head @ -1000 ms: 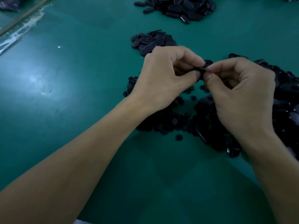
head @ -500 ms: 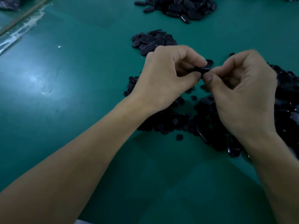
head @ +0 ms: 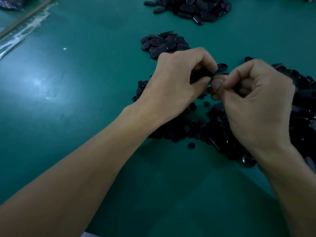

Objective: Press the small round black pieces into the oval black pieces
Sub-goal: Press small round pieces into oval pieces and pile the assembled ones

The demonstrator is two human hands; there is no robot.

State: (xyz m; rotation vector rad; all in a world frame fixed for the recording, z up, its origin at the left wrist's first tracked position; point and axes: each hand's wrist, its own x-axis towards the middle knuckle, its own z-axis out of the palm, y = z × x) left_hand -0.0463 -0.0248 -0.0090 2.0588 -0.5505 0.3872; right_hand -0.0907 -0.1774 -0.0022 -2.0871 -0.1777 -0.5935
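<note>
Between the two hands, above the desk (head: 71, 117): left hand (head: 172, 86) grip pinches an oval black piece (head: 220, 68); right hand (head: 256, 103) grip clenched w/ fingertips at it, contents hidden. Small round black pieces (head: 179, 130) heaped below; oval piles (head: 164, 42) behind & at right.

A green table mat (head: 71, 103) carries a crumpled clear plastic strip (head: 24, 35) beside a thin rod (head: 25, 17).

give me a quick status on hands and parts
Left hand and right hand both pinching one oval piece between fingertips. Round pieces heaped below. Nothing blocking.
</note>
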